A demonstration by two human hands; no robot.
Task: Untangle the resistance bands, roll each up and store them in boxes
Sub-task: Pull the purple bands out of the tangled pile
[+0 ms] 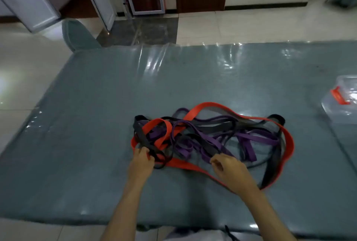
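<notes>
A wide table under a shiny grey-green cover fills most of the view, with a tiled floor and a chair beyond its far left corner. At the right edge of the table stands a clear plastic box with a red clip, well apart from the work. Near the front middle lies the heap of bands, all knotted through one another: the red band sweeps round the outside in a big loop, the black bands cross the left and right sides, and the purple bands bunch in the centre. The left hand is curled at the heap's left edge, fingers closed on a black strand where it crosses the red one. The right hand rests loosely curled at the front of the heap beside the purple strands; whether it pinches one I cannot tell. This looks like the very start of untangling, nothing rolled or boxed yet. The next move probably calls for lifting one strand and tracing it clear of the others
</notes>
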